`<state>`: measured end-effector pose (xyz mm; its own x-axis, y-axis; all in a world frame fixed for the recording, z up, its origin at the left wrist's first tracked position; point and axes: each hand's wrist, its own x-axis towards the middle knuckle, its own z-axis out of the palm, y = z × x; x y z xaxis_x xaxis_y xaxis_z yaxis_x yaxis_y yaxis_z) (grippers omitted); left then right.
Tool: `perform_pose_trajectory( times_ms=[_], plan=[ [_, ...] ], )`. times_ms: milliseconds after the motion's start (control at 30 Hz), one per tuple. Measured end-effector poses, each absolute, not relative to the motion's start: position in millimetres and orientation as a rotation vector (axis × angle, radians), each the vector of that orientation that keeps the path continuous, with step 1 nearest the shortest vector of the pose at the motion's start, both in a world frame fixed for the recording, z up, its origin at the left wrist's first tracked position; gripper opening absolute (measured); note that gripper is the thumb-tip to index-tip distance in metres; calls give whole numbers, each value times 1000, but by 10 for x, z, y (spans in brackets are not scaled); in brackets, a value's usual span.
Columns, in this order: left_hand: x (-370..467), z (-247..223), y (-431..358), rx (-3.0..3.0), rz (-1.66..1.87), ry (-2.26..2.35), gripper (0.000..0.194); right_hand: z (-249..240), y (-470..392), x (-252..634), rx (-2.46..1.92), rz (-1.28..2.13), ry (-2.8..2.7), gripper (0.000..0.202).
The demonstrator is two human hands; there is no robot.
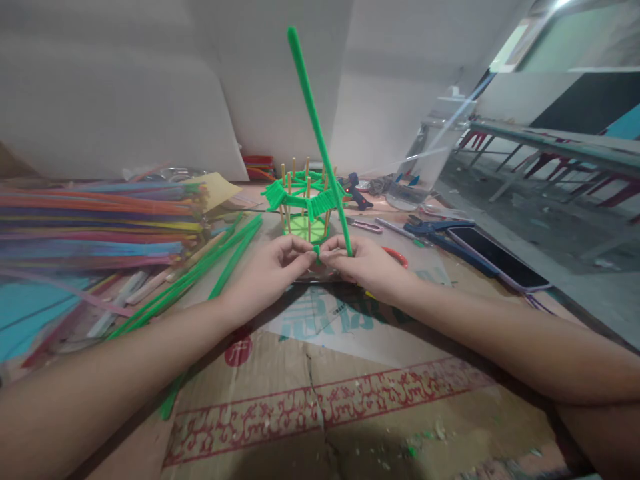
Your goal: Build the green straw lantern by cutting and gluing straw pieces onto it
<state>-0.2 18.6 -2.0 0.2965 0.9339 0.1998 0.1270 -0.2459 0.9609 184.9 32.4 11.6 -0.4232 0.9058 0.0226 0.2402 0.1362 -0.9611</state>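
Observation:
A long green pipe cleaner (314,123) rises from between the fingers of my right hand (373,267), leaning up and to the left. My left hand (273,267) is closed in a pinch, its fingertips meeting those of the right at a short green bit of pipe cleaner (317,252). Whether that bit joins the long one is hidden by my fingers. Just behind my hands stands a round frame of wooden sticks (309,180) on a light green base (305,229), with green pipe cleaner pieces forming a fringed ring around it.
Colored pipe cleaners (100,223) lie in bundles at the left, with loose green pipe cleaners (200,273) beside my left forearm. To the right are blue-handled pliers (445,233), a phone (495,257) and a glue gun (357,192). Printed cardboard (270,413) covers the table.

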Motion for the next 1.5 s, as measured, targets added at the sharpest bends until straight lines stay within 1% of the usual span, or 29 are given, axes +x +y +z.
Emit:
perform_pose_trajectory(
  times_ms=[267, 433, 500, 600, 767, 833, 900, 933, 1000, 1067, 1167, 1500],
  plan=[
    [-9, -28, 191, 1625, 1076, 993, 15, 109, 332, 1848, -1128, 1323, -1753, 17],
    [-7, -29, 190, 1650, 1068, 1020, 16, 76, 332, 1838, -1110, 1341, -1730, 22],
    [-3, -33, 191, 1658, 1062, 1027, 17, 81, 320, 1838, -1119, 1309, -1755, 20],
    [-6, -52, 201, 1640, 1100, 1026, 18, 131, 346, 1885, -1168, 1169, -1821, 19],
    [-44, -90, 234, 1600, 1126, 1097, 20, 217, 558, 2108, -1284, 835, -2061, 15],
    [-59, -104, 248, 1594, 1113, 1118, 19, 231, 604, 2179, -1214, 679, -2081, 18],
    [-66, -113, 258, 1615, 1095, 1149, 18, 251, 573, 2203, -1112, 609, -2071, 18],
    [-67, -112, 259, 1637, 1087, 1162, 18, 268, 531, 2195, -1078, 621, -2070, 20],
    [-63, -102, 250, 1684, 1076, 1148, 18, 308, 416, 2153, -1023, 702, -2099, 34],
    [-56, -82, 229, 1734, 1058, 1118, 18, 342, 303, 2092, -952, 770, -2138, 42],
    [-47, -56, 194, 1829, 1028, 1103, 17, 340, 205, 2013, -866, 809, -2186, 40],
    [-34, -46, 173, 1851, 976, 1097, 16, 101, 288, 1917, -933, 982, -2022, 28]
  ],
)
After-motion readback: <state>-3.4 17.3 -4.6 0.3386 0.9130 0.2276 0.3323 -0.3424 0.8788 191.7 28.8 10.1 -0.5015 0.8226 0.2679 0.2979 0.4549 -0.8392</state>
